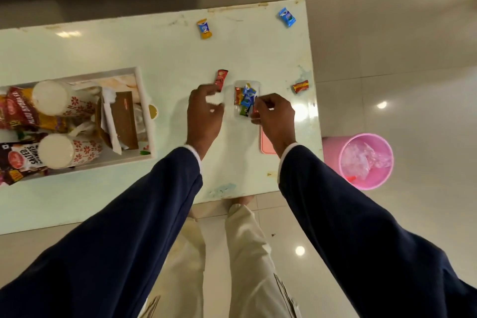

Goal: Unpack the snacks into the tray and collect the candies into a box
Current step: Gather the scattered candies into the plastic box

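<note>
candy collection under way. clear plastic box (247, 99) sits on the pale table (154, 59), between the two hands, long axis running away from the person. several wrapped candies already lie inside it, blue, red and green, jumbled with no common direction.

left hand (204, 116) is just left of the box, fingers curled and reaching toward the red candy stick (221, 80); the fingertips are at its near end, but contact cannot be confirmed. no closed pinch visible. right hand (275, 113) is over the box's near right corner, thumb and forefinger drawn together; whether they pinch a candy or the box rim i cannot tell.

loose pieces: orange candy (204, 28) and blue candy (287, 17) near the far edge, well apart; red-yellow candy (301, 86) near the right edge.

handling, judged: all pieces look very light, with slick crinkly film that slides on the glossy top. best hold is probably a two-finger pinch across the middle of the body, or on a crimped end. the box looks thin and light, likely to skid unless steadied.

orientation: the red stick's long axis runs roughly near-to-far, leaning slightly right at the far end. orange piece runs similarly; blue piece lies diagonal; red-yellow piece runs nearly left-right.

white tray (144, 100) at left already holds snack packets and paper cups. pink bin (366, 161) stands on the floor at right.
</note>
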The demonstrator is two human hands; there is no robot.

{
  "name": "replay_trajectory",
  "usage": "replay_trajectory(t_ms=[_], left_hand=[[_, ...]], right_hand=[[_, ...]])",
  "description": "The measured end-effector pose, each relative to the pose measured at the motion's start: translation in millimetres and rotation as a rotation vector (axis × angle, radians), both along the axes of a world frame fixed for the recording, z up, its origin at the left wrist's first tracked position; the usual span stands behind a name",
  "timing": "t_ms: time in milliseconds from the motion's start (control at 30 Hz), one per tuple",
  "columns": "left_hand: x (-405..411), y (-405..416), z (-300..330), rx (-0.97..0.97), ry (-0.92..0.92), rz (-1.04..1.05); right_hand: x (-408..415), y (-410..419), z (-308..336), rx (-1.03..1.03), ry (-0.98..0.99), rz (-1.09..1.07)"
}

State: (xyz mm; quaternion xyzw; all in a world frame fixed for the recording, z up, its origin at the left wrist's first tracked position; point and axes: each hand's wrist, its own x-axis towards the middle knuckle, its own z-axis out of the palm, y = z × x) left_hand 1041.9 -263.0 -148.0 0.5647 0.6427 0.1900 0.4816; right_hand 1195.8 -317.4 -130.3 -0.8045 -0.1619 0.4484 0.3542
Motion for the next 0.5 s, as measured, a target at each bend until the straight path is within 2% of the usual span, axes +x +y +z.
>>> replay_trajectory(t_ms=[100,167,200,333,400,500], left_hand=[[-30.8,-28.7,-7.4,0.008,0.332,-0.086],[-52.4,-44.5,-15.5,-0.055,0.550,-0.178],[-60.9,-50.8,-19.1,-0.090,0.590,-0.233],[-75.3,-63.7,-32.2,-0.140,0.487,-0.293],[-69.8,-62.5,-32.0,-0.091,0.480,-0.330],[-58.2,-57.3,-33.7,-0.009,0.508,-0.461]], right_hand=[[7.3,-34.6,1.2,-0.060,-0.073,0.032],[17.5,-69.7,-5.7,-0.130,-0.239,0.168],[23.4,-89.8,-9.1,-0.169,-0.321,0.231],[47.3,-157.8,-25.7,-0.371,-0.478,0.346],[57.1,-175.0,-33.7,-0.407,-0.443,0.350],[64.3,-185.7,-45.6,-0.358,-0.338,0.381]])
